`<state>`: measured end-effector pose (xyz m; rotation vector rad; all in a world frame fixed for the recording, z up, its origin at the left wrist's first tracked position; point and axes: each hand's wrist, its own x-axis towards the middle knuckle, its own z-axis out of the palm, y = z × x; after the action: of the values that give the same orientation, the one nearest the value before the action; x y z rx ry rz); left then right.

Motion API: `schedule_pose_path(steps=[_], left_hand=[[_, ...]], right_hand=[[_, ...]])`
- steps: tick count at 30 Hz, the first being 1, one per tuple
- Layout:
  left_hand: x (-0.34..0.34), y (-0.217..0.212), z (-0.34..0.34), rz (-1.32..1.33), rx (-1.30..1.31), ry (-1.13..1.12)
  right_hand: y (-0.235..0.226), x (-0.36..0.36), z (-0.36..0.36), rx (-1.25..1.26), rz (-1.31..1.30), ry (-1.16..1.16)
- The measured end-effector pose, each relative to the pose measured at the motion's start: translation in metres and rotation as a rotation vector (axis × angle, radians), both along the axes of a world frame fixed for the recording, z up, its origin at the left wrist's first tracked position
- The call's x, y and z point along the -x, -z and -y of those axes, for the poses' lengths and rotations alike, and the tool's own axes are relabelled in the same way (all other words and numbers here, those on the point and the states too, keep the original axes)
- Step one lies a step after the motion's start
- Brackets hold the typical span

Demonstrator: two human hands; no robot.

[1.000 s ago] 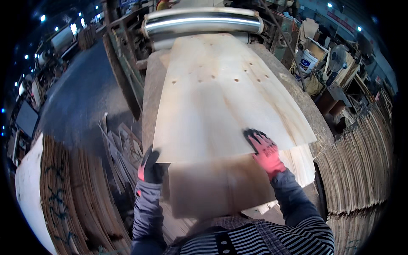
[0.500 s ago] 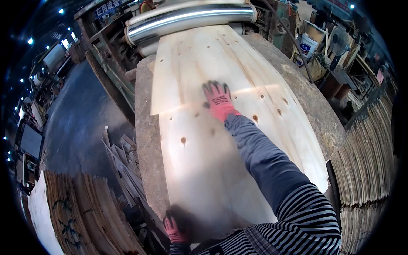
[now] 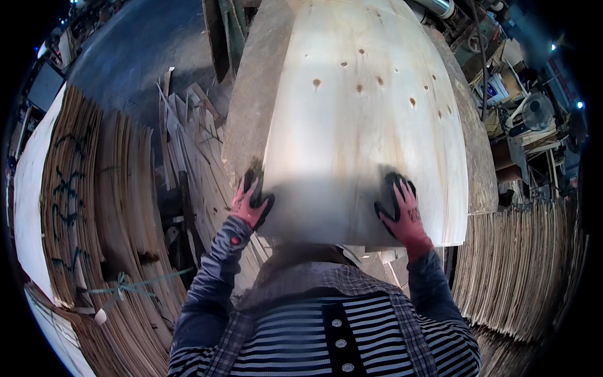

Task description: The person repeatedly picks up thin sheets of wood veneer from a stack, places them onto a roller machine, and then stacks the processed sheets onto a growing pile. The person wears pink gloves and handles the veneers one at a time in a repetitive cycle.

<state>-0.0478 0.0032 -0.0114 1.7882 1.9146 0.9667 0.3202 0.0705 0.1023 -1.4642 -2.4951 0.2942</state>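
Before me a pale wood veneer sheet (image 3: 364, 138), dotted with brown knots, lies flat on a worn stone-coloured table (image 3: 260, 94). My left hand (image 3: 252, 200), in a pink and black glove, is at the sheet's left edge near its close corner, thumb and fingers apart. Toward the right of the near end, my right hand (image 3: 401, 210) rests on the sheet in a matching glove, its fingers spread. Neither hand is wrapped round anything that I can see.
Tall stacks of veneer stand at the left (image 3: 125, 201) and right (image 3: 512, 270). Scrap strips (image 3: 201, 138) lean beside the table's left side. Part of a shiny metal roller (image 3: 436, 6) shows at the far right, with a fan (image 3: 537, 112) and clutter beyond.
The view has tipped down and nearer my body. My right hand has come back from the middle of the veneer to its near end. My left hand stays by the near left corner.
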Motion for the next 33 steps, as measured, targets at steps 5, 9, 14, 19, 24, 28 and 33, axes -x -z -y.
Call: schedule_pose_path(steps=[5, 9, 14, 19, 24, 28, 33], left_hand=[[-0.041, -0.094, -0.005, -0.337, 0.213, -0.003], [-0.062, -0.14, -0.003, 0.75, 0.318, 0.252], [-0.066, -0.187, 0.026, 1.178, 0.001, 0.286], [-0.031, -0.158, -0.004, 0.912, -0.105, 0.192], [-0.029, -0.073, 0.001, 0.212, 0.227, -0.135], [-0.05, -0.033, 0.013, -0.093, 0.336, -0.115], [-0.045, -0.03, 0.001, 0.153, 0.356, -0.127]], right_hand=[[0.005, 0.003, 0.089, -0.124, 0.015, -0.076], [0.009, 0.007, 0.112, -0.102, 0.114, 0.065], [-0.027, -0.018, 0.092, -0.394, 0.059, -0.069], [-0.062, -0.004, 0.061, -0.246, 0.03, 0.024], [-0.061, 0.021, -0.05, -0.232, 0.028, -0.025], [-0.043, 0.033, -0.14, -0.264, -0.001, 0.001], [-0.004, 0.058, -0.262, -0.298, -0.032, 0.01]])
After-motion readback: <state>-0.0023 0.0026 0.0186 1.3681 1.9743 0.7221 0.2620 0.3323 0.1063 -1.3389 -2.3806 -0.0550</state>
